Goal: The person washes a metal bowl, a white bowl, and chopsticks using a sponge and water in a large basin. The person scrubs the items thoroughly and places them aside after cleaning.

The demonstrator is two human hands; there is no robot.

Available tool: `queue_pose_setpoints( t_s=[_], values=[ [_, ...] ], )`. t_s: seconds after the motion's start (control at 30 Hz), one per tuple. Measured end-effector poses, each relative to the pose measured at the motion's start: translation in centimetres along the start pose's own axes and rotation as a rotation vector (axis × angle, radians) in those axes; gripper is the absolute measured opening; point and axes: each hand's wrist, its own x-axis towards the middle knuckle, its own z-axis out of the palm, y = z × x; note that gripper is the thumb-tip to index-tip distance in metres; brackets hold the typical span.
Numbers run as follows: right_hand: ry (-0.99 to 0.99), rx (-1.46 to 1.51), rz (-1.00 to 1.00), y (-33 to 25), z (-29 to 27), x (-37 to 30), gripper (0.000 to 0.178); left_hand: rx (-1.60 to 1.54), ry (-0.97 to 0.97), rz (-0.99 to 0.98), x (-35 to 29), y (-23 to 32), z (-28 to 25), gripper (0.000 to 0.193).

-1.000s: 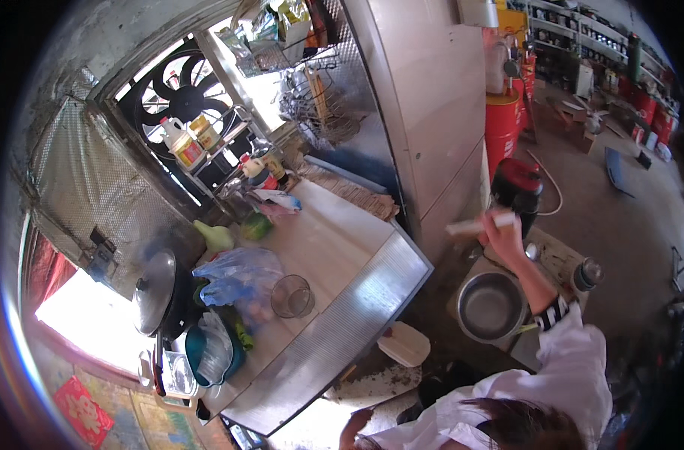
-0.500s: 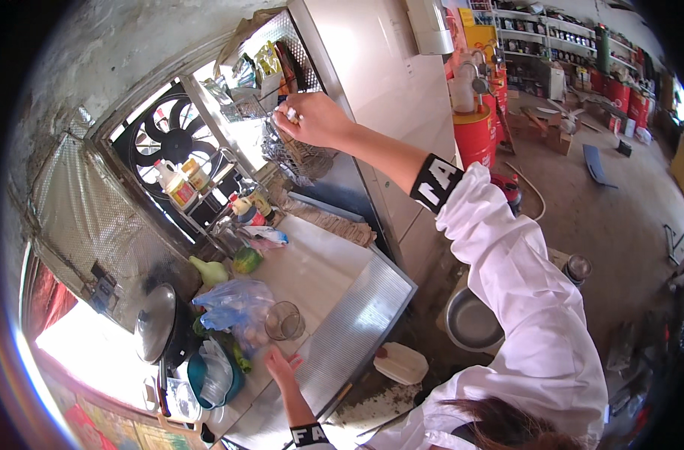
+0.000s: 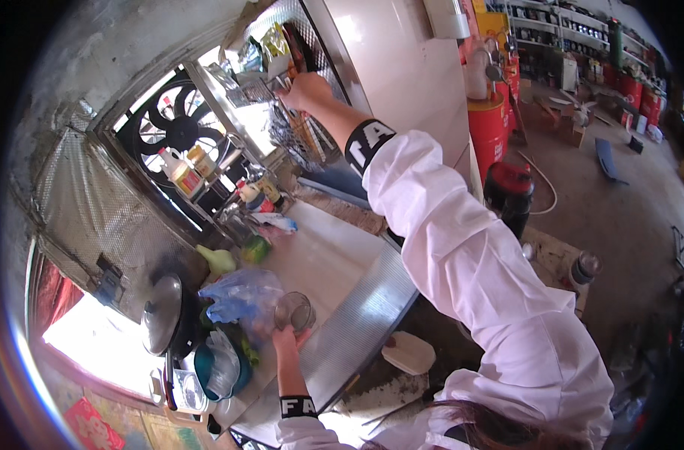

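Note:
My left hand (image 3: 285, 336) has its fingers around the near side of a clear glass bowl (image 3: 298, 304) on the counter. Beside it lies a blue plastic bag (image 3: 240, 292) with pale round things inside. My right arm stretches up to a rack by the window, where my right hand (image 3: 306, 93) is closed, fingers curled at the rack's front. What its fingers hold, if anything, I cannot make out. A hanging wire basket (image 3: 288, 135) is just below that hand, and packets (image 3: 274, 46) sit above it.
At left are a lidded pan (image 3: 163, 315) and a teal basin (image 3: 240, 367). A light green gourd (image 3: 217, 259) and bottles (image 3: 181, 174) stand toward the window. The metal counter edge (image 3: 372, 300) runs on my right, with a pale tub (image 3: 408, 352) below it.
My left hand has moved forward from beside the glass bowl and taken hold of it. My right hand has shifted slightly up and right at the rack.

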Motion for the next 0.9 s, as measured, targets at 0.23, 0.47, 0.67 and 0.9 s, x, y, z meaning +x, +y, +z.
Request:
queue_pose_setpoints(
  t_s=[0.23,0.47,0.67,0.9],
  values=[
    [0.270,-0.063,-0.285,5.9,-4.6,-6.4,0.051,0.040,-0.038,0.127,-3.8,1.5,3.3,0.037],
    [-0.237,0.678,0.095,24.2,-4.9,-28.7,0.031,-0.155,-0.340,-0.281,-10.8,-3.3,12.8,0.029],
    [-0.321,0.857,1.012,45.1,1.1,-51.6,0.023,-0.374,-0.482,-0.790,-13.6,-24.1,29.3,0.044],
    [-0.223,0.804,1.443,58.2,10.1,-70.7,0.019,0.042,-0.188,-0.545,-14.9,-46.9,40.7,0.049]
  ],
)
